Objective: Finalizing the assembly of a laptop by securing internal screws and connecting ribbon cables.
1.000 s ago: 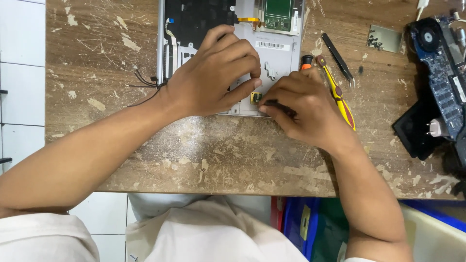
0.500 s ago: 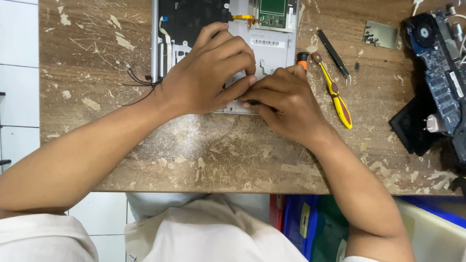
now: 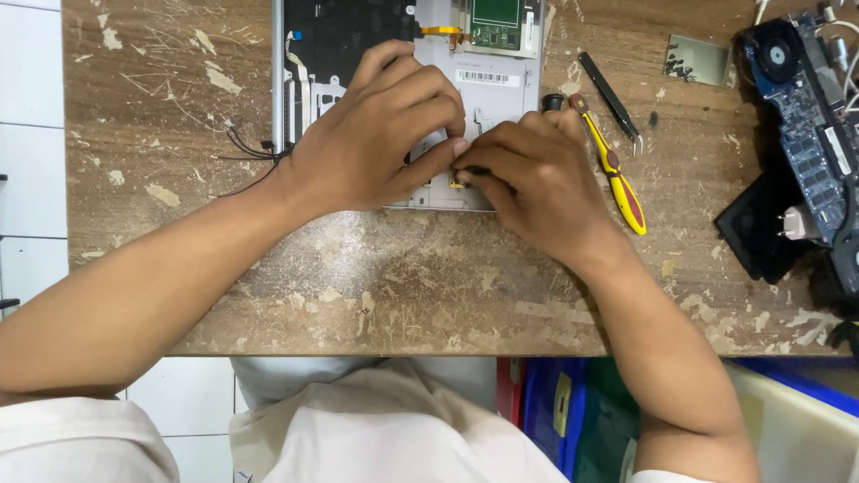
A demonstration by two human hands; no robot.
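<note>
Resting palm-down, the left hand [image 3: 376, 134] presses curled fingers on the opened laptop shell [image 3: 488, 89] at the table's [image 3: 429, 286] far edge; the right hand [image 3: 532, 179] meets it fingertip to fingertip, pinching a small dark part, with a yellow screwdriver [image 3: 613, 165] just beside.

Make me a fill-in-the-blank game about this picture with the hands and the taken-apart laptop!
1. Both hands, the left hand and the right hand, rest on the opened silver ____ case.
2. The slim screwdriver right of the right hand has a red and ____ handle.
3. The black tweezers lie on the scratched brown ____ table.
4. The blue circuit board with a round fan lies near the table's ____ edge.

Missing words: laptop; yellow; wooden; right
</note>
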